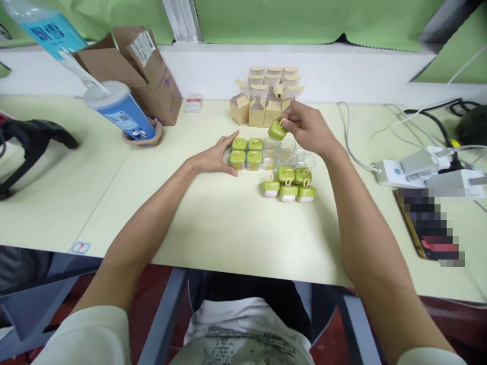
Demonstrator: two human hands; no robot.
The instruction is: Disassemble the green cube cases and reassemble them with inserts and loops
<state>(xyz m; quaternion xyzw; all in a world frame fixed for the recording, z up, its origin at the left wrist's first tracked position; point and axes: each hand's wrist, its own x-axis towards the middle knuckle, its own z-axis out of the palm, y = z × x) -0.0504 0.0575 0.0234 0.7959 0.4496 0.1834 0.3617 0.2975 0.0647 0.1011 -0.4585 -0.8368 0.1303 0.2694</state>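
Green and clear plastic, right of frame centre

Nearest: pale shirt front (247, 329), bottom of frame, beyond it the edge of the counter (213, 228). Just right of centre, five loose green pieces (288, 191), cream loops on top; the front three show pale lower parts.

Farther in: clear cups (287, 158) in a tight block, bare to the right. At its left end, four green-topped cups (238, 158).

Left hand (213, 158): fingers and thumb spread wide about the block's left end, apparently touching; nothing gripped. Right hand (304, 126): fingertips pinched on one held green piece (277, 131), tilted, raised over the block's far side. Underside not legible.

Handling, my judgement: left hand serves best as a light backstop, so the block cannot creep. Level the piece before lowering, square its corners to one cup's rim, keep the loop out of the seam, press evenly. Grip by the sides, sparing neighbours a knock.

Farthest: small cardboard boxes (257, 112), flaps up, upper centre; green sheeting (304, 20) along the top.
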